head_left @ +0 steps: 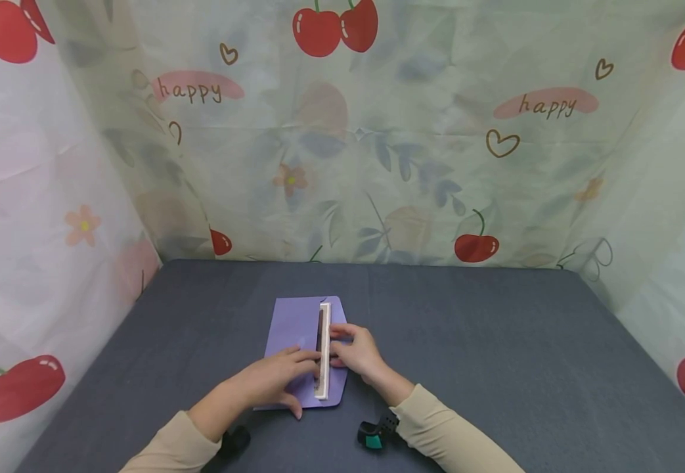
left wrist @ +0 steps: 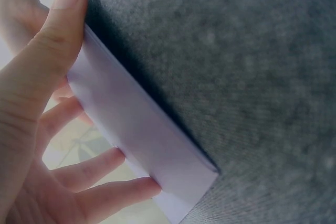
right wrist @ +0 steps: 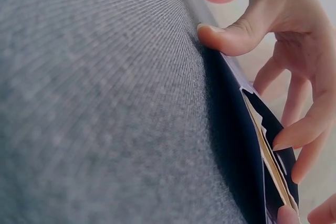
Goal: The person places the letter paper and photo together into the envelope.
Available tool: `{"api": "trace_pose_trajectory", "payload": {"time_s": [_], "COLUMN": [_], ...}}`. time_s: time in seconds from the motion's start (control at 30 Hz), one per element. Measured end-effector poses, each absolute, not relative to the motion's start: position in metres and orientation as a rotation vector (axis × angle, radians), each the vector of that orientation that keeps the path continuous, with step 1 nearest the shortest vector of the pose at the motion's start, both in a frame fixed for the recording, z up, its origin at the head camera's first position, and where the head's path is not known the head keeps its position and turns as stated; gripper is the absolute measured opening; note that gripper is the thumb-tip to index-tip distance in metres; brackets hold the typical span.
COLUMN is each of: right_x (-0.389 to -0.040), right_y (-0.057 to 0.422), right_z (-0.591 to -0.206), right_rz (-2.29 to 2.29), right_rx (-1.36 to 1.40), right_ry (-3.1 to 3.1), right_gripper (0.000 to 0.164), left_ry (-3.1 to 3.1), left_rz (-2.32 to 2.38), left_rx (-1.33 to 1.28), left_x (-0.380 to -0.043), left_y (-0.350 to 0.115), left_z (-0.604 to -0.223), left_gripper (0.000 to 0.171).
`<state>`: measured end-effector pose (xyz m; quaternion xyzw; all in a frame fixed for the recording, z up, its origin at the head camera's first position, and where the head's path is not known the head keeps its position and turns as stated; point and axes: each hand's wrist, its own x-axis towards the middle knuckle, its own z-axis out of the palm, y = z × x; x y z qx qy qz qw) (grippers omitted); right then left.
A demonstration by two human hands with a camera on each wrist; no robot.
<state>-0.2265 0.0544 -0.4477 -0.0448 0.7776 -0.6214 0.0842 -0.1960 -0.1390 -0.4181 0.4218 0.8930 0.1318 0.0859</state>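
A flat purple folder (head_left: 297, 322) lies on the dark table, with a long white-rimmed strip (head_left: 324, 351) running along its length near the right side. My left hand (head_left: 274, 378) rests on the folder, fingers spread toward the strip and thumb out past the near edge. In the left wrist view those fingertips (left wrist: 118, 156) touch the purple face. My right hand (head_left: 358, 348) holds the folder on the strip's right side with bent fingers. The right wrist view shows its thumb (right wrist: 218, 38) on the purple edge and a fingertip at a dark slot with pale paper-like layers (right wrist: 268, 156).
The dark grey cloth table (head_left: 466, 341) extends around the folder. Printed curtains (head_left: 377, 131) enclose its back and sides. A black device with a teal patch (head_left: 373, 437) sits by the right sleeve, and another dark one (head_left: 236, 441) shows beside the left wrist.
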Motion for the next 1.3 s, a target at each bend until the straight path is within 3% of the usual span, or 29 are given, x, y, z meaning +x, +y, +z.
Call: {"api": "trace_pose_trajectory", "payload": {"time_s": [1.3], "right_x": [-0.227], "right_y": [0.0479], "right_z": [-0.4458], "right_rz": [-1.831], "right_rx": [-0.153], "right_ry": [2.233], "right_gripper": [0.045], "left_ry": [2.66], "left_rz": [0.392], "left_rx": [1.279], "left_x": [-0.1955], "left_y": [-0.1402], "left_z": [-0.4183], "left_gripper": [0.056]}}
